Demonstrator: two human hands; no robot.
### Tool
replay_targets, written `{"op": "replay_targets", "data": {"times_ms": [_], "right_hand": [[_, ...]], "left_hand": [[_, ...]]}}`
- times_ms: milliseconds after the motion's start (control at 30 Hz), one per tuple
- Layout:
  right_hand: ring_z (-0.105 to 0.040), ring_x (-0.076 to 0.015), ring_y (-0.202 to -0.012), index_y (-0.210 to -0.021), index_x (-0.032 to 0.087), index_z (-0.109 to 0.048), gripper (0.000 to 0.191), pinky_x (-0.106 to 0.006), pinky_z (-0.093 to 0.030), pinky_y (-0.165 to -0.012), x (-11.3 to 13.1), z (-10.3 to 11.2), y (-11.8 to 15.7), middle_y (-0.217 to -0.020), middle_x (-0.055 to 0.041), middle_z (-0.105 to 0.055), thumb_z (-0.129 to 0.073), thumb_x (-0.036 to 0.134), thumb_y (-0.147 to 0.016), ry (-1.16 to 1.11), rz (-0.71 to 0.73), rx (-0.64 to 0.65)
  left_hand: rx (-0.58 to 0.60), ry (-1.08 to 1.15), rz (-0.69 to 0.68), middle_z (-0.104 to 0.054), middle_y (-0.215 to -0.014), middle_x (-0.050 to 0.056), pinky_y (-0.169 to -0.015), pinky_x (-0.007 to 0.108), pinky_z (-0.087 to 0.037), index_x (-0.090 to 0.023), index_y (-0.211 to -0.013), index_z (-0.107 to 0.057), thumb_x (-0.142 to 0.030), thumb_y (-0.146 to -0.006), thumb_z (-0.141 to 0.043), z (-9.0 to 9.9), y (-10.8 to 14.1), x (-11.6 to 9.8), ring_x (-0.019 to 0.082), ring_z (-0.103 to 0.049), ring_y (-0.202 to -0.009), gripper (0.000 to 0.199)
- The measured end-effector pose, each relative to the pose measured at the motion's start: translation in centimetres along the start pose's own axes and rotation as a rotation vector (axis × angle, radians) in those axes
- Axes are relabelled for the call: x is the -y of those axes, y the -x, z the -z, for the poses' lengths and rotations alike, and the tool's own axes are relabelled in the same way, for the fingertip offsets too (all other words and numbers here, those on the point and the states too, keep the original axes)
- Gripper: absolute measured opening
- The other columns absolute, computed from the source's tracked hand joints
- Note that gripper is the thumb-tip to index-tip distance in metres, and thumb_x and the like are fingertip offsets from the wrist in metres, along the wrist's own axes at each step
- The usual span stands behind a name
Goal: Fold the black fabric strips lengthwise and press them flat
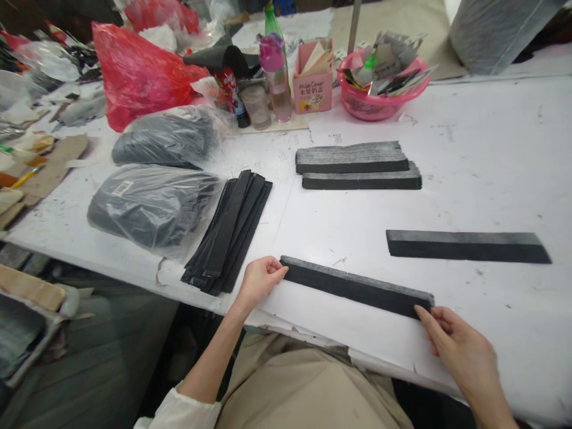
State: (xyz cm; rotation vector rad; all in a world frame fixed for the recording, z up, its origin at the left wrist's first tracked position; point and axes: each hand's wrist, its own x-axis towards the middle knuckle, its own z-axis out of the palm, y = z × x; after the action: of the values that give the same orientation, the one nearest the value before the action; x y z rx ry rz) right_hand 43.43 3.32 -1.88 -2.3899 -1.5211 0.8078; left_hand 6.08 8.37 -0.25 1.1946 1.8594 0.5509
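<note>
A long black strip (353, 290) with a greyish upper edge stretches between my two hands, close to the table's front edge. My left hand (263, 280) pinches its left end between thumb and fingers. At the other end my right hand (462, 342) grips the lower right corner, thumb on top. A similar strip (467, 246), grey along its upper half, lies farther right on the white table. Beyond it are two stacks of grey-and-black strips, a rear stack (353, 158) and a front stack (361, 180). Left of my left hand, several black strips (230, 232) lie in a fanned pile.
Two plastic-wrapped dark bundles, a front one (152, 205) and a rear one (165, 140), sit left of the pile. Behind them are a red plastic bag (138, 71), a bottle with a pink lid (276, 83), a pink box (313, 83) and a pink basin (373, 107).
</note>
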Motion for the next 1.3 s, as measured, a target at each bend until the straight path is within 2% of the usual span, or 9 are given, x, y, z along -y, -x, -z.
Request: {"op": "replay_targets", "data": {"times_ms": [200, 400, 633, 1300], "right_hand": [[-0.048, -0.0142, -0.041, -0.066, 0.024, -0.05, 0.049, -0.026, -0.033, -0.049, 0.4, -0.3, 0.3, -0.043, 0.0055, -0.05, -0.042, 0.071, -0.078, -0.061, 0.053, -0.025], [-0.049, -0.0135, -0.043, -0.066, 0.023, -0.05, 0.044, -0.025, -0.031, -0.05, 0.8, -0.2, 0.6, -0.043, 0.0056, -0.051, -0.044, 0.063, -0.083, -0.086, 0.054, -0.045], [-0.051, -0.0132, -0.046, -0.069, 0.023, -0.049, 0.037, -0.023, -0.031, -0.051, 1.3, 0.1, 1.0, -0.049, 0.0052, -0.055, -0.044, 0.055, -0.087, -0.134, 0.046, -0.035], [-0.049, -0.0144, -0.051, -0.068, 0.023, -0.049, 0.033, -0.025, -0.025, -0.054, 1.7, 0.0, 1.3, -0.051, 0.0045, -0.055, -0.047, 0.051, -0.086, -0.04, 0.031, -0.097]], "left_hand": [[0.011, -0.037, -0.011, -0.049, -0.045, -0.005, -0.038, 0.019, -0.025, -0.017, -0.066, -0.059, -0.047, -0.072, -0.062, 0.0, 0.0, 0.6, 0.008, -0.038, -0.037, 0.031], [0.049, -0.027, -0.002, -0.046, -0.043, -0.006, -0.038, 0.019, -0.023, -0.018, -0.07, -0.058, -0.054, -0.07, -0.062, 0.0, -0.3, 1.2, 0.009, -0.037, -0.037, 0.037], [0.056, -0.115, 0.03, -0.049, -0.044, -0.006, -0.04, 0.02, -0.024, -0.019, -0.074, -0.059, -0.063, -0.067, -0.06, 0.4, -0.2, 1.3, 0.01, -0.038, -0.037, 0.045], [0.054, -0.186, 0.023, -0.048, -0.042, -0.005, -0.044, 0.023, -0.024, -0.019, -0.079, -0.062, -0.068, -0.068, -0.058, 0.5, -0.2, 1.8, 0.012, -0.039, -0.041, 0.05]]}}
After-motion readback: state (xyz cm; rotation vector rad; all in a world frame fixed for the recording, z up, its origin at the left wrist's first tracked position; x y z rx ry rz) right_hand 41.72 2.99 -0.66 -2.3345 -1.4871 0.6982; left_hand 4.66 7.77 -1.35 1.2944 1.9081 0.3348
